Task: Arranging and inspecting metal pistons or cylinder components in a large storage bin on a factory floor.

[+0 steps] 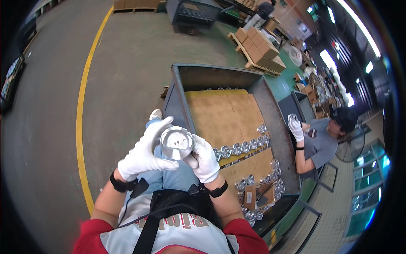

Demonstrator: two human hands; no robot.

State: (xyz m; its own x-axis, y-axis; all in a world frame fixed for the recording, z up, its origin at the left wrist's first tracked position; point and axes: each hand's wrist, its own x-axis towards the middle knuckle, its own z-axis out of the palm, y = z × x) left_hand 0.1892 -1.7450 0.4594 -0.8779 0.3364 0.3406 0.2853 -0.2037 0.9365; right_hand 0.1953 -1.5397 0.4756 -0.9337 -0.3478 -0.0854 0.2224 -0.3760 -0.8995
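Note:
A round, silvery metal part (176,143), piston-like, with a recess in its upper face, is held in front of my body. My right hand (203,158), in a white glove, grips it at its right side. My left hand (146,148), also white-gloved, curves around its left side with thumb and fingers wide apart. Whether the left palm touches the metal is hard to tell. Just right of my hands, a row of similar shiny metal parts (236,148) sits in a large grey metal bin (179,101).
Brown cardboard sheets (220,114) lie in the bin, with more metal parts and a small carton (250,197) near its close end. At right, a co-worker (317,144) in a white glove holds a similar part. Boxes on a pallet (260,44) stand beyond; a yellow line (82,106) crosses the floor.

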